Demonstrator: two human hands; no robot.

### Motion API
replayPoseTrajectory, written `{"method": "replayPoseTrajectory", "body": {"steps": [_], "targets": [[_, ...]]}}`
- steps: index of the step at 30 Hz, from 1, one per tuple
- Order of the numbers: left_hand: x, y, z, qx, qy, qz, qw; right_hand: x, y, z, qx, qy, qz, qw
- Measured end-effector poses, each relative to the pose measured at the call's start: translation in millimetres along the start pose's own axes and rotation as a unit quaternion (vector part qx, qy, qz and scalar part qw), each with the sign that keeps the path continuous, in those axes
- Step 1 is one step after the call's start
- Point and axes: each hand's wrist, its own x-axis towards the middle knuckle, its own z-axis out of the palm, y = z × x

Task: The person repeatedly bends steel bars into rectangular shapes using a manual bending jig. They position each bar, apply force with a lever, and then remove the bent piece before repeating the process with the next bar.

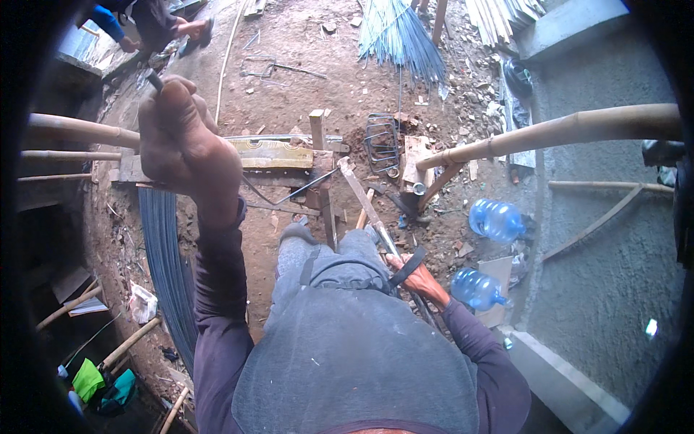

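Observation:
My left hand (189, 141) is raised at the upper left, fingers curled into a fist. The end of a thin dark rod (153, 79) pokes out above its thumb; the rest is hidden. By my right hip, my right hand (412, 276) is wrapped round a long narrow bar (363, 199), which slants up to the low wooden workbench (278, 158). A dark band (409, 266) crosses beside that hand. On the bench lies a yellowish board (273, 153). Beyond my knees, a thin bent steel rod (307, 189) crosses at the bench's near side.
Bundles of steel rods lie at left (163, 239) and far ahead (394, 36). Bent steel frames (382, 145) are stacked right of the bench. Bamboo poles (564, 130) stretch across both sides. Two blue water jugs (496, 220) lie at right. Another person (155, 25) is at upper left.

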Motion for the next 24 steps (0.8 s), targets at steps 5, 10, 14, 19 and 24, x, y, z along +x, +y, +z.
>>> {"method": "replayPoseTrajectory", "body": {"steps": [5, 10, 14, 19, 24], "targets": [[-10, 2, 4, 0.044, -0.022, 0.054, 0.997, -8, -20, -8, 0.061, -0.014, 0.012, 0.998], [-22, 0, -1, 0.14, -0.099, 0.185, 0.968, 1, -35, -11, 0.061, -0.03, 0.06, 0.996], [-32, 1, -8, 0.072, -0.192, 0.174, 0.963, 12, -45, -9, 0.093, -0.048, 0.099, 0.99], [-34, -2, -19, 0.067, -0.266, 0.301, 0.913, 15, -75, -19, 0.058, -0.026, 0.183, 0.981], [-44, 2, -16, -0.014, -0.26, 0.343, 0.903, 15, -102, -26, 0.078, -0.041, 0.163, 0.983]]}}
